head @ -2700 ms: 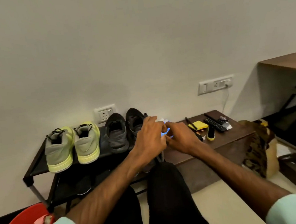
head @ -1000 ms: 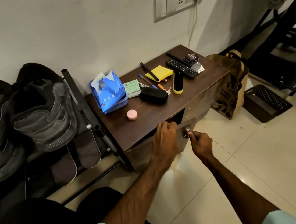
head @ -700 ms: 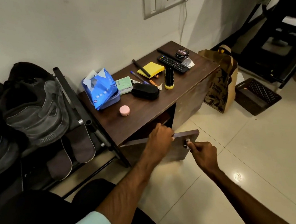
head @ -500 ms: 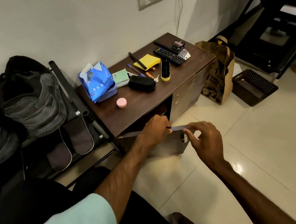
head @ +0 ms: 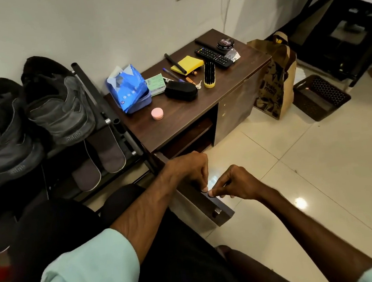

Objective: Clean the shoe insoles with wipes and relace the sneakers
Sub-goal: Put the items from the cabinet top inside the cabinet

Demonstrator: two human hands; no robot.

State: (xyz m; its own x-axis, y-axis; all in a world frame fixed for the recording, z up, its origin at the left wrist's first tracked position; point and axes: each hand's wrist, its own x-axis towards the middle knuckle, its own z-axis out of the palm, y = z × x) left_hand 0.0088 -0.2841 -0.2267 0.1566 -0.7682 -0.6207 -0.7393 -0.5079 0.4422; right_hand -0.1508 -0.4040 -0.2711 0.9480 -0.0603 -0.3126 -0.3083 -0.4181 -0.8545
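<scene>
Door [head: 220, 206]: swung wider from the cabinet [head: 185, 118] than half a second ago.
Insoles [head: 110, 153]: two, grey, flat, side by side on the rack [head: 122, 133] shelf left of the cabinet; long axes run wall-to-me.
Bearing: left of and beyond my fingers; left hand [head: 187, 173] nearer.
Wipes [head: 129, 90]: blue pack, flap up, on the cabinet's left end.
Left hand: fingers curled over the door's top edge.
Right hand [head: 238, 184]: thumb and fingertips pinching that edge.

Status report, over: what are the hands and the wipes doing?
Left hand and right hand pinch top edge of open cabinet door. Wipes pack untouched on cabinet top. Insoles low in shoe rack. No obstruction seen.
</scene>
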